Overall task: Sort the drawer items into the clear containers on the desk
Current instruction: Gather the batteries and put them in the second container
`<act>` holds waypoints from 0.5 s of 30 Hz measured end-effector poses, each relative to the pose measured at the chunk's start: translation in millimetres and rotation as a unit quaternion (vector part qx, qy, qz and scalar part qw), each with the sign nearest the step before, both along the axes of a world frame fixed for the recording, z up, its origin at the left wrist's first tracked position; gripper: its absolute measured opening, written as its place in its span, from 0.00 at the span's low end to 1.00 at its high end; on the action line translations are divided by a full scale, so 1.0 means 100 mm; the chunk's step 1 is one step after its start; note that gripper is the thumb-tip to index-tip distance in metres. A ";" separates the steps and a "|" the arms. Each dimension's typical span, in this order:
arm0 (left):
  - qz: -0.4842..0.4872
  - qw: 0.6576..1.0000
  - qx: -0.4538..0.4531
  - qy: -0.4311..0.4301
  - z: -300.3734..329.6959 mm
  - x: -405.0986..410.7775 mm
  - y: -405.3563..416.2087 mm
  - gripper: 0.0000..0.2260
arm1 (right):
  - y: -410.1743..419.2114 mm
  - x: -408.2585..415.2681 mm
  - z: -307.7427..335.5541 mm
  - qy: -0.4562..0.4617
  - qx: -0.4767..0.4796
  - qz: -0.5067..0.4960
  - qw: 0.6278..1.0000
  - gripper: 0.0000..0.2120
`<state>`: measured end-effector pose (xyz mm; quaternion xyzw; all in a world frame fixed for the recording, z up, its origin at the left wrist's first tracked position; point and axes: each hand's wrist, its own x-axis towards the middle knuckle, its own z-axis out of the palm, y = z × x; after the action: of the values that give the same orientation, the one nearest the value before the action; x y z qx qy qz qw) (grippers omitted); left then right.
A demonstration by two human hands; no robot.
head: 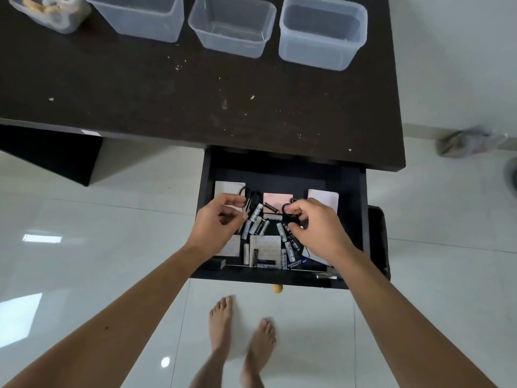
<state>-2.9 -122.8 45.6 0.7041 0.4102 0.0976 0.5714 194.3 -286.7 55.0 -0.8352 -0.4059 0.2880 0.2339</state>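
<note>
A dark bench (pixel 195 88) fills the upper view, over a pale tiled floor (pixel 84 233). Along its far edge stand clear containers (pixel 232 26) in a row, the leftmost already holding some pale items too blurred to name. Below the bench's near edge an open drawer (pixel 355 219) holds scattered batteries (pixel 257 222), paper notes (pixel 265 243) and black loops, possibly hair ties. The left hand (pixel 218 222) hovers over the drawer's left side, fingers loosely curled, thumb and forefinger close around one black loop (pixel 246 203). The right hand (pixel 316 228) pinches another black loop (pixel 291 211) between curled fingers above the batteries.
</note>
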 end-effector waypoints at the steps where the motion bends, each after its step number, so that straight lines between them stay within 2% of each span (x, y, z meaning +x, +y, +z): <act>1: -0.001 1.000 0.011 0.001 -0.06 0.04 0.00 0.13 | 0.00 0.00 -0.07 -0.002 -0.003 -0.002 1.000 0.16; 9: -0.008 0.995 0.086 0.052 -0.42 0.35 0.04 0.25 | 0.02 0.06 -0.42 -0.033 -0.005 -0.057 0.998 0.13; 15: -0.062 0.983 0.155 0.071 -0.54 0.27 0.02 0.18 | 0.11 -0.05 -0.51 -0.044 0.002 0.024 0.999 0.11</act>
<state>24.3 -120.3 -8.5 0.8133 0.3848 0.0743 0.4299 189.6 -276.0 3.8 -0.8365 -0.4362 0.2559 0.2110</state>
